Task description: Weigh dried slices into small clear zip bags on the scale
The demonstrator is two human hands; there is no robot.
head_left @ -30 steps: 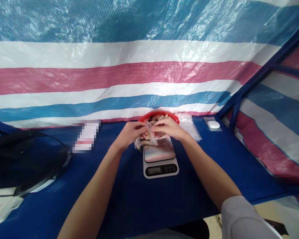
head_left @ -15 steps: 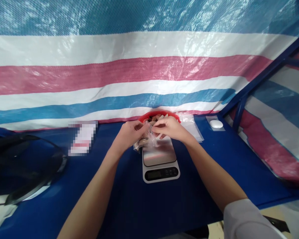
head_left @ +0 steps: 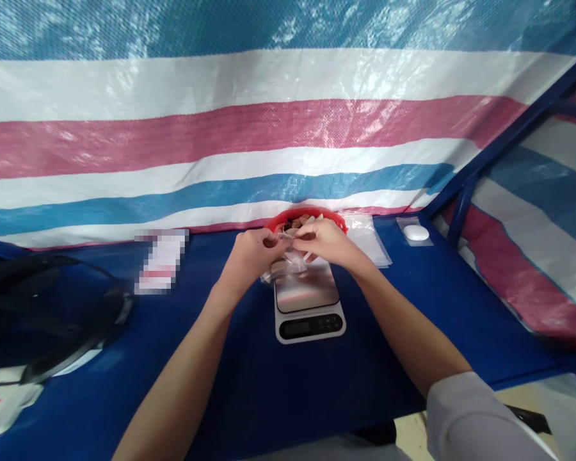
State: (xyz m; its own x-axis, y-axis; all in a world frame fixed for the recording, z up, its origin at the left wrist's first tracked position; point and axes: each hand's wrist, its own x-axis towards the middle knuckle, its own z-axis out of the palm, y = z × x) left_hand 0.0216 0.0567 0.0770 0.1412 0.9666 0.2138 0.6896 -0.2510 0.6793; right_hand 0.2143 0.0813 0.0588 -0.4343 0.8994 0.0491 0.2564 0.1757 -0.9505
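Both hands pinch the top of a clear plastic bag (head_left: pixel 295 261) that has brownish pieces inside. My left hand (head_left: pixel 255 255) is closed on its left side, and my right hand (head_left: pixel 327 242) is closed on its right, fingertips nearly meeting. The bag hangs over the back left of a white digital kitchen scale (head_left: pixel 310 328) with a metal plate (head_left: pixel 307 291). Just behind the hands stands a red basket (head_left: pixel 338 221) holding several brown and pale pieces, partly hidden by my fingers.
Flat clear plastic bags (head_left: pixel 368 242) lie right of the basket. Farther right, a white oval object (head_left: pixel 416 233) rests on a small clear packet. A blurred-out paper (head_left: pixel 162 262) and a dark round object (head_left: pixel 52 320) are on the left of the blue table (head_left: pixel 365 378). A striped tarp (head_left: pixel 221 134) hangs behind.
Both hands have drawn closer together along the bag's top, which looks more bunched. The whole view has shifted slightly.
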